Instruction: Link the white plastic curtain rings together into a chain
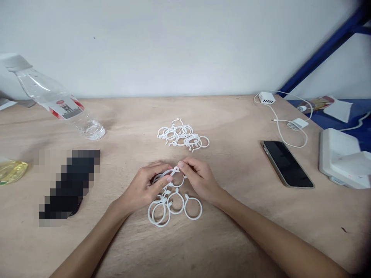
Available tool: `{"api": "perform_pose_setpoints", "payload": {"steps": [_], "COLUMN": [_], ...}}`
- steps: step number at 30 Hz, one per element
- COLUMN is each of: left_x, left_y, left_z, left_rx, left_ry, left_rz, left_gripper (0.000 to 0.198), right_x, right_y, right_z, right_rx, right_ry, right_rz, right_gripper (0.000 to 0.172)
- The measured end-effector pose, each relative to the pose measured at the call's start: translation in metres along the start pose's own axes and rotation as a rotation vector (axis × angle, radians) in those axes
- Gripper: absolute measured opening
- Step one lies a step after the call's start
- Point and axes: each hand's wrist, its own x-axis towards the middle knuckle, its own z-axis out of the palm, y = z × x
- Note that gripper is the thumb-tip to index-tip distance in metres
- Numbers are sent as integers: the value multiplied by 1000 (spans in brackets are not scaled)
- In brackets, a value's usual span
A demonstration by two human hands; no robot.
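Your left hand [146, 187] pinches a white ring [176, 169] between thumb and fingers, above the surface [130, 127]. Your right hand [199, 179] is drawn narrow at the ring's knobbed end; cannot tell whether it grips. Loose rings [193, 219] lie beneath and nearer you, some overlapping. Beyond your hands: a tangled pile of open rings [188, 141], apart from these.

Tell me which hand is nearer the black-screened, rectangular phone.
Right. The right hand is left of the phone; the left hand is farther left, beyond the right.
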Motion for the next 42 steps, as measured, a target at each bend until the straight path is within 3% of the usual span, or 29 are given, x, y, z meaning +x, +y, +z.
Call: {"api": "perform_pose_setpoints", "payload": {"steps": [3, 7, 9, 14, 17, 21, 25, 33, 37, 42], "left_x": [-1, -2, -2, -1, -1, -2, -3, -6, -6, -5], "left_y": [-3, -7, -8, -7, -5, -4, -6, -11, -11, -13], "left_z": [0, 0, 1, 1, 1, 2, 3, 5, 4, 5], "left_rx": [-7, 6, 14, 49, 56, 59, 111, 164, 169, 112], "left_ry": [28, 61, 64, 68, 76, 95, 117, 105, 68, 139], "left_rz": [-11, -11, 1, 27, 22, 17, 37, 113, 123, 118], "left_gripper": [25, 26, 27, 26, 23, 21, 22, 27, 30, 40], "right_x": [6, 21, 26, 29, 30, 31, 30, 20, 8, -4], "right_y": [8, 26, 34, 42, 48, 55, 51, 23, 11, 6], "right_z": [-11, -39, -50, -59, -63, -68, -65, -50, -33, -9], "right_rx": [-55, -305, -359, -608, -762, -848, -785, -401, -364, -357], "right_ry": [198, 497, 535, 435, 414, 386, 428, 451, 260, 20], "right_rz": [-18, -83, -129, -272, -248, -220, -262, -287, -455, -646], "right_gripper": [26, 23, 17, 19, 22, 6, 10, 8, 7, 16]}}
